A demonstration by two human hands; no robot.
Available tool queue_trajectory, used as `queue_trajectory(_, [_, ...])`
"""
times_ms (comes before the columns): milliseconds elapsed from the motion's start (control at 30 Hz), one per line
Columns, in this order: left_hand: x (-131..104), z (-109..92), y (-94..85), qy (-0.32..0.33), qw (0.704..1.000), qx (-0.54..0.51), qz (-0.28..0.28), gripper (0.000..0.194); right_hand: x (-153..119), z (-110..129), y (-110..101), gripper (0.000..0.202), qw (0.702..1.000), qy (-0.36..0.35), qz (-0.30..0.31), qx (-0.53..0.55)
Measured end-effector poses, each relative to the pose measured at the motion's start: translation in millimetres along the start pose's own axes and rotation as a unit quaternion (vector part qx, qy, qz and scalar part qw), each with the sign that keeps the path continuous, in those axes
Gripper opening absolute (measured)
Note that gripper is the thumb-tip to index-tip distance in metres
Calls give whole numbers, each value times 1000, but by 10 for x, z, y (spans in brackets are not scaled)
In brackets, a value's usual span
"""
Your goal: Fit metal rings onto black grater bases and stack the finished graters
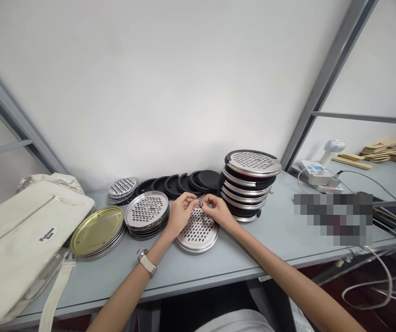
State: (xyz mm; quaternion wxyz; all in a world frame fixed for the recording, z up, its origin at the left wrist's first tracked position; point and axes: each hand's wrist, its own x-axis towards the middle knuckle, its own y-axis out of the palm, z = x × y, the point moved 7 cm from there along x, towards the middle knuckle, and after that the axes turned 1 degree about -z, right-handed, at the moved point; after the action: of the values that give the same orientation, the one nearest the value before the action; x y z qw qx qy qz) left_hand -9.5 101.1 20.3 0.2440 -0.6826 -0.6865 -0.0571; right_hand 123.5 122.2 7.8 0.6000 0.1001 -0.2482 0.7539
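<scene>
My left hand (183,210) and my right hand (215,207) meet above the far edge of a round perforated metal grater disc (198,233). The fingertips of both are pinched around a small shiny piece (198,202), mostly hidden between them, whose kind I cannot make out. To the left of my left hand is a stack of round grater discs (147,210). Behind my hands, black round rims (180,184) lie overlapping in a row. A tall stack of metal discs with black rims (249,184) rises beyond my right hand.
Gold-coloured round lids (97,230) are stacked at the left, beside a cream bag (28,230) with a hanging strap. Small grater discs (122,188) lie near the wall. On the right are a white handheld device on a stand (322,170), cables, and wooden pieces (384,151).
</scene>
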Motion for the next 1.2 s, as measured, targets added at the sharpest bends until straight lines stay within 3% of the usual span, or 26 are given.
queue_trajectory(367, [-13,30,59,-17,999,-11,47,18,-25,70,-33,3,1000,-17,-21,-17])
queue_trajectory(700, [-6,20,44,-17,999,-28,41,21,-55,180,-44,5,995,-72,-29,-67])
queue_trajectory(1200, [7,50,20,-7,1000,11,20,11,-45,142,-26,4,996,-59,-23,-59])
